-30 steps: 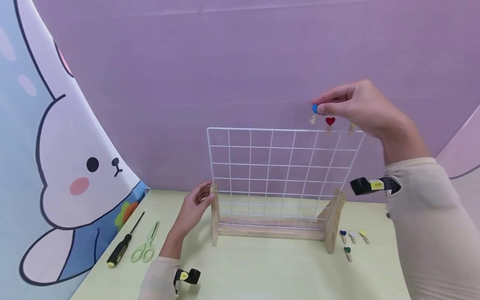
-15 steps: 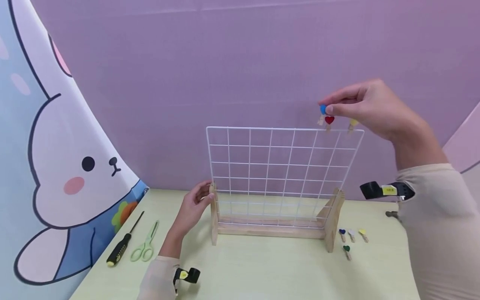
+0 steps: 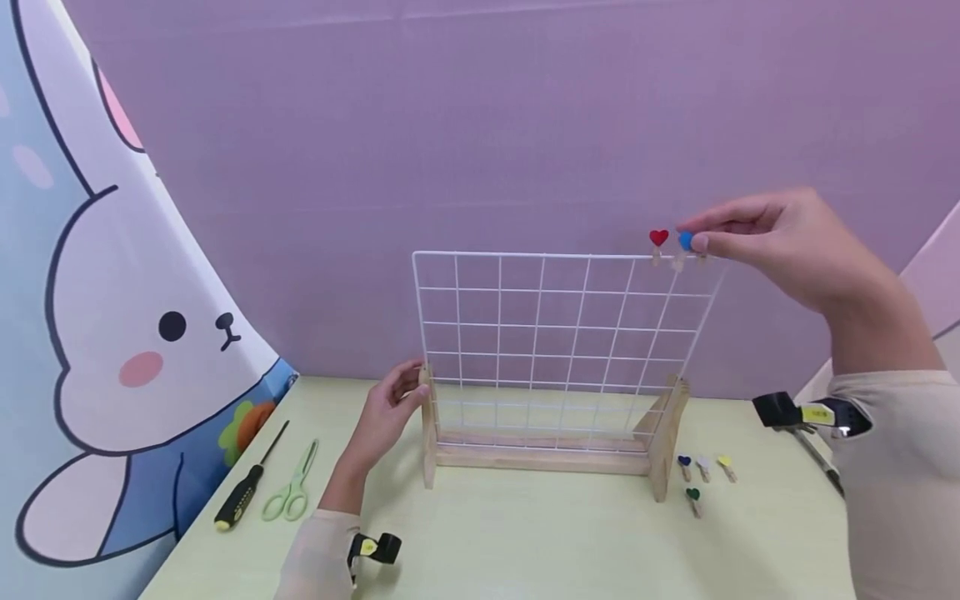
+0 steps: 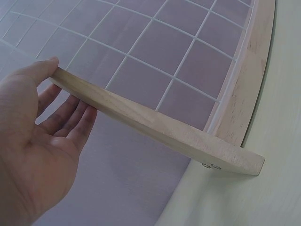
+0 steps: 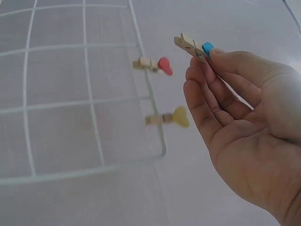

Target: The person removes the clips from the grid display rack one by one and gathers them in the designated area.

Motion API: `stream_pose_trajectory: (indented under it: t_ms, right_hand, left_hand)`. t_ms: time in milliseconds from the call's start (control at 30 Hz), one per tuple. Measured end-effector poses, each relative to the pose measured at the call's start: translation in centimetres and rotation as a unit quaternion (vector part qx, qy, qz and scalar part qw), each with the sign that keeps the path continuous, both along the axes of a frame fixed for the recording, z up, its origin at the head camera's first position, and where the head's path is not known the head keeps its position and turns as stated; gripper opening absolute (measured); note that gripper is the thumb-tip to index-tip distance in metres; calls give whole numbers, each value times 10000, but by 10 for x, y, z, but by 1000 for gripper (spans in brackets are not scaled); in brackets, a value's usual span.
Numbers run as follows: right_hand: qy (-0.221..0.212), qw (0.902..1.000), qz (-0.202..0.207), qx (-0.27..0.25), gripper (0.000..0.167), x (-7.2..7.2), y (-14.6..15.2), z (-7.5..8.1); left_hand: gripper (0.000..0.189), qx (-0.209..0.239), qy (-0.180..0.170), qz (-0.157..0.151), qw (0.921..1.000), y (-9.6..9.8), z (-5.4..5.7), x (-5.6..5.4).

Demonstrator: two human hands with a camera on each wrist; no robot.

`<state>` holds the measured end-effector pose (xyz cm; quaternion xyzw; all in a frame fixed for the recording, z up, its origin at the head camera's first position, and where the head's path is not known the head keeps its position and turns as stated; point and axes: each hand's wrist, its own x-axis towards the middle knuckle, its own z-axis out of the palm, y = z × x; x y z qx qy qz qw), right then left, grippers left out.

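Between thumb and fingertips, my right hand (image 3: pixel 802 250) pinches a small wooden clothespin (image 5: pixel 189 44) by its blue end. In the head view this clothespin overlaps the top wire of the white grid panel (image 3: pixel 555 256) near the right corner. A red-heart clothespin (image 5: pixel 149 64) and a yellow-heart clothespin (image 5: pixel 164 117) are clipped to that wire, the yellow one mostly hidden by my fingers in the head view. My left hand (image 3: pixel 384 421) grips the top of the left upright of the wooden stand (image 4: pixel 155 122), thumb on one side and fingers on the other.
Several loose heart clothespins, among them a green one (image 3: pixel 693 502), lie right of the stand. A screwdriver (image 3: pixel 242 496) and green scissors (image 3: pixel 292 487) lie at left. Past my right wrist, a tool (image 3: pixel 821 462) is partly covered. A purple cloth (image 3: pixel 450 125) hangs behind.
My right hand has moved right and slightly down with the blue clothespin, passing the red one toward the yellow one. The left hand has stayed on the upright.
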<state>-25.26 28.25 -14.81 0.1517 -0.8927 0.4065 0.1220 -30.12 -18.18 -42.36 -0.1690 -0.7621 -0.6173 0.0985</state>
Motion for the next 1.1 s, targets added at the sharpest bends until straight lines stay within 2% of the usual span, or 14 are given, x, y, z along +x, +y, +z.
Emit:
stream_pose_trajectory:
  t_ms: [300,467,633,867,1100]
  right_hand:
    - [301,9991,250,-143,33,8,21,-22]
    - [440,9989,145,5,27,14,34,-41]
    - [386,9992,40,101,26,19,49,-69]
    - [-36,9990,-305,321,30,23,77,-114]
    - [-90,9989,-253,395,28,29,98,-161]
  left_hand:
    - [48,-22,38,6,10000,-3,0,1]
    - [48,-16,88,19,10000,-3,-1,0]
    - [48,29,132,21,9999,-2,-2,0]
    - [48,9,78,14,10000,-2,0,2]
    - [47,-32,30,68,10000,-3,1,3]
